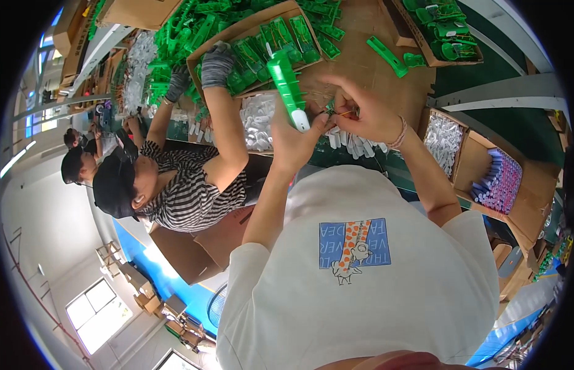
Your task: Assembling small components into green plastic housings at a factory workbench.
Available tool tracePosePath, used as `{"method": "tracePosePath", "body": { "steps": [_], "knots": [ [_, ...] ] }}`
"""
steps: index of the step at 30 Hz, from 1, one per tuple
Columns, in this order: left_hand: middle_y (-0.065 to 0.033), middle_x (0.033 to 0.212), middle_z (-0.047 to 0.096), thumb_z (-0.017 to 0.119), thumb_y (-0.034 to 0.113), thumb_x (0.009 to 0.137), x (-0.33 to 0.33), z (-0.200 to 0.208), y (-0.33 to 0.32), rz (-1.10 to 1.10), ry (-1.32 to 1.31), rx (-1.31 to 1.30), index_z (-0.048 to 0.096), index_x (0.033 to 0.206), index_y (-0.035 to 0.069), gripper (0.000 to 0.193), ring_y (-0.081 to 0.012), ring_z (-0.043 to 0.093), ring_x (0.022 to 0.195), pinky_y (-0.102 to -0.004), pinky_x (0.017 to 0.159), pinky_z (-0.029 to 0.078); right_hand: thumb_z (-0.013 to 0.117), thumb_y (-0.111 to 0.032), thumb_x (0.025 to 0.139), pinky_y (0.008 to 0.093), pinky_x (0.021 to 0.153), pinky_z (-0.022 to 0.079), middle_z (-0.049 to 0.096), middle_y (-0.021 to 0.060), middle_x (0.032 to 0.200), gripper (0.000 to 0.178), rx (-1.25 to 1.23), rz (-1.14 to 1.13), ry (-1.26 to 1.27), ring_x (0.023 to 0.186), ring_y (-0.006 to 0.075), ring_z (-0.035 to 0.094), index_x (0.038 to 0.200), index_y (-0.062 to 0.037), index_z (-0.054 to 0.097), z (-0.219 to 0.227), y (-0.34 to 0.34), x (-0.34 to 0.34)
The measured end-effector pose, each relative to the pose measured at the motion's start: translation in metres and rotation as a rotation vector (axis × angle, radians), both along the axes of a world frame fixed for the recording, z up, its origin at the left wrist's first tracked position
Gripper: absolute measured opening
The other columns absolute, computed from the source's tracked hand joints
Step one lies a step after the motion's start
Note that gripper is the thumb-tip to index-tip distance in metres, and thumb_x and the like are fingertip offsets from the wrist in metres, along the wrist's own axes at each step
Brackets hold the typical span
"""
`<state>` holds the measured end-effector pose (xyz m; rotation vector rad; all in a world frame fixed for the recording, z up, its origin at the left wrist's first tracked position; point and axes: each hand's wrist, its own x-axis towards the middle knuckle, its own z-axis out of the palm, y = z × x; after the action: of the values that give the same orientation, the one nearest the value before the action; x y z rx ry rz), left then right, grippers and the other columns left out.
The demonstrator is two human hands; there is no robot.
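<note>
My left hand (292, 145) grips a long green plastic housing (286, 80), which stands tilted upward from the palm with its white end piece (300, 119) near the thumb. Close beside it, my right hand (374, 116) has thumb and forefinger pinched on a thin orange wire (345, 113). The two hands' fingertips almost meet, and a small green bit shows between them. What exactly the wire joins is hidden by the fingers. Just below the hands lies a heap of small white plastic pieces (355, 145).
A co-worker's gloved hand (217, 65) rests at a cardboard tray (197, 61) of green housings on the left. Loose green parts (387, 55) lie farther right. To the right stand a box of white pieces (442, 143) and a carton (533, 203) of purple cylinders.
</note>
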<state>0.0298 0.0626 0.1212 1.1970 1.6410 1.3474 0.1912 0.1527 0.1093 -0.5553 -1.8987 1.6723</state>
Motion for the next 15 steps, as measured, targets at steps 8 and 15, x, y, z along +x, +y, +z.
{"method": "tracePosePath", "body": {
  "steps": [8, 15],
  "knots": [
    [-0.0064, 0.096, 0.059, 0.073, 0.007, 0.081, -0.015, 0.001, -0.012, 0.275, -0.505, 0.099, 0.043, 0.115, 0.002, 0.046, -0.0126, 0.056, 0.081, -0.0244, 0.069, 0.047, 0.056, -0.019, 0.097, 0.0257, 0.062, 0.044, 0.056, 0.0041, 0.085, 0.038, 0.239, -0.017, -0.173, 0.070, 0.0091, 0.053, 0.130, -0.0024, 0.048, -0.016, -0.006, -0.005],
    [-0.0071, 0.096, 0.059, 0.072, 0.006, 0.083, -0.015, -0.002, -0.024, 0.255, -0.315, 0.135, 0.040, 0.121, -0.001, 0.051, -0.0136, 0.058, 0.081, -0.0258, 0.069, 0.049, 0.057, -0.024, 0.096, 0.0253, 0.062, 0.047, 0.060, 0.0026, 0.084, 0.028, -0.333, 0.016, 0.096, 0.070, 0.0094, 0.058, 0.112, -0.0010, 0.059, 0.003, -0.013, -0.045]
  ]
}}
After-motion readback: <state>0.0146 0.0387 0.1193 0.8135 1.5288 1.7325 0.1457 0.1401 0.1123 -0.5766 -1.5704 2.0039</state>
